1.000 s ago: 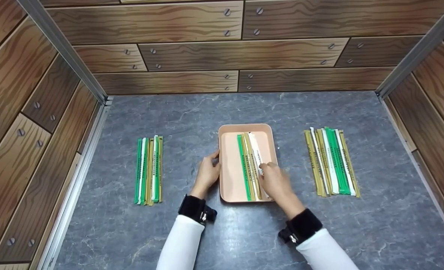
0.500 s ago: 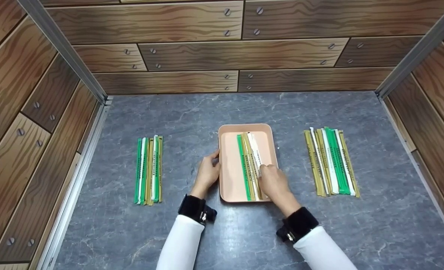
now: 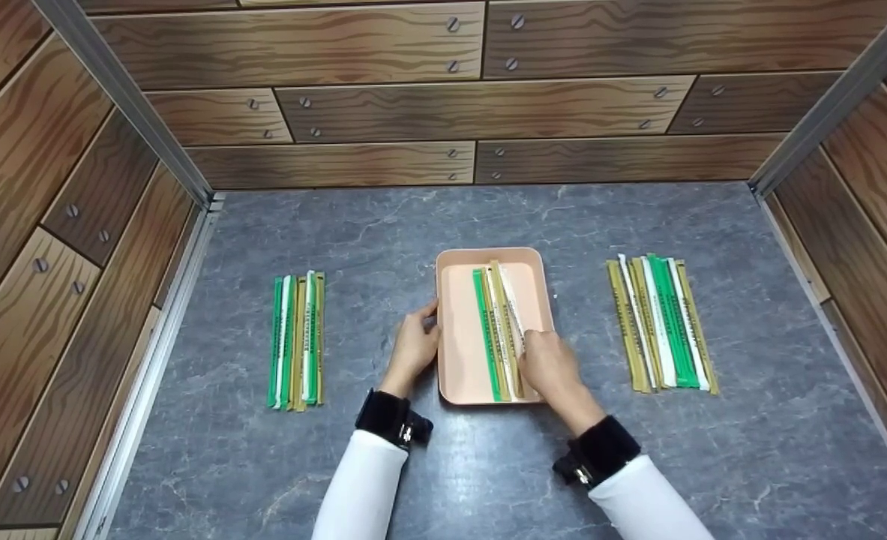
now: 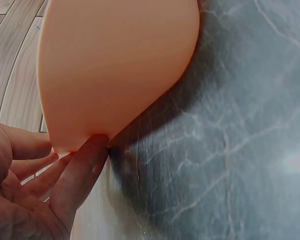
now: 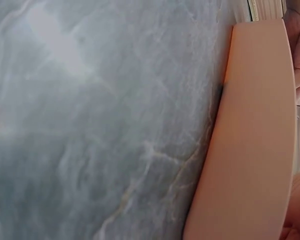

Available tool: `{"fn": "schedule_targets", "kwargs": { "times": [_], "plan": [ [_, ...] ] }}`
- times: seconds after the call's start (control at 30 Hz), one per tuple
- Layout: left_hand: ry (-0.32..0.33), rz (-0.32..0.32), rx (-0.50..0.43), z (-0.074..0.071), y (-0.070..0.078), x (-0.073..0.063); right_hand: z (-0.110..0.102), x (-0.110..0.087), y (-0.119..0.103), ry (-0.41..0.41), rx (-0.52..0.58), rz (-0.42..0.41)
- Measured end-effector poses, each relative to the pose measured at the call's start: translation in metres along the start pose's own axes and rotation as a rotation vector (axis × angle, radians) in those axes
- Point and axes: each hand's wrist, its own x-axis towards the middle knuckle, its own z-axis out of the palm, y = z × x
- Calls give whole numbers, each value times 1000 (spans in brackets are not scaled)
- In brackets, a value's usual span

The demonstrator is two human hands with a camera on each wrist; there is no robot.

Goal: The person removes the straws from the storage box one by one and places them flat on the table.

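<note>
Several thin wrapped straws, green, gold and white, lie lengthwise in a peach tray (image 3: 454, 337) in the middle of the table. My right hand (image 3: 549, 364) reaches over the tray's right rim with curled fingers and pinches a white wrapped straw (image 3: 509, 289) by its lower part; the fingertips are hidden in the head view. A gold wrapped straw (image 3: 497, 281) beside it pokes up slightly past the others. At the left, my left hand (image 3: 415, 345) touches the tray's outer wall with fairly straight fingers, seen closer in the left wrist view near the tray wall (image 4: 120, 65).
A row of green, white and gold wrapped straws (image 3: 296, 341) lies on the table to the left. Another row of wrapped straws (image 3: 662, 322) lies to the right. Wood-patterned walls (image 3: 383, 112) enclose the grey marbled tabletop (image 3: 383, 225) on three sides.
My right hand has shifted slightly left and lower within the tray. The white straw's top has shifted, and a gold straw's top now stands higher beside it. My left hand and tray stay put.
</note>
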Motion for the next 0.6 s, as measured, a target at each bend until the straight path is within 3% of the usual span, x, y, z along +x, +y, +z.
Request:
{"fn": "schedule_targets", "kwargs": {
  "times": [0.37, 0.6],
  "plan": [
    [8, 49, 20, -1, -1, -1, -30, -6, 6, 18, 56, 83],
    [15, 62, 23, -1, -1, -1, -50, -12, 33, 147, 38, 94]
  ]
}}
